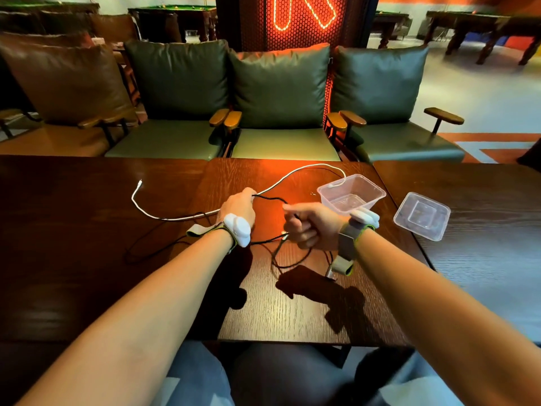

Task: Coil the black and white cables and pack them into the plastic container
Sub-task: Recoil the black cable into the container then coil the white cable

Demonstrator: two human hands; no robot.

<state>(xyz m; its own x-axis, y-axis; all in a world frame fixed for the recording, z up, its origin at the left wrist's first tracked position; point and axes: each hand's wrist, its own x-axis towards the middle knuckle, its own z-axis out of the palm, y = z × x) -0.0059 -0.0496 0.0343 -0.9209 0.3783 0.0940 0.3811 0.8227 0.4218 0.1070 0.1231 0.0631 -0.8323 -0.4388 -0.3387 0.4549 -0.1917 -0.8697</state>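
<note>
**black cable in both hands, white cable waiting on the table**

the black cable [270,198] is thin, light and limp. it has no stiffness to hold a loop by itself, so each turn will likely spring loose or tangle unless it is pinned. the best hold is probably a pinch on the cord itself, with the gathered turns trapped in 1 fist while the other hand feeds slack. the plugs are the only hard parts and make good start or end points.

the left hand [238,205] is curled closed around the black cable, which comes out at its far side. from there a short span crosses the gap to the right hand [311,227]. that hand is a tight fist gripping the same cable, with loose strands drooping from under it onto the table [292,303]. more black cord trails off to the left, below the left wrist.

the white cable [175,219] lies untouched on the table. it runs from a free plug at far left, passes just beyond the left hand, and arcs right. its other end seems to reach into the plastic container [366,205]. the container stands open just beyond the right hand, with its lid [421,215] beside it to the right.
</note>
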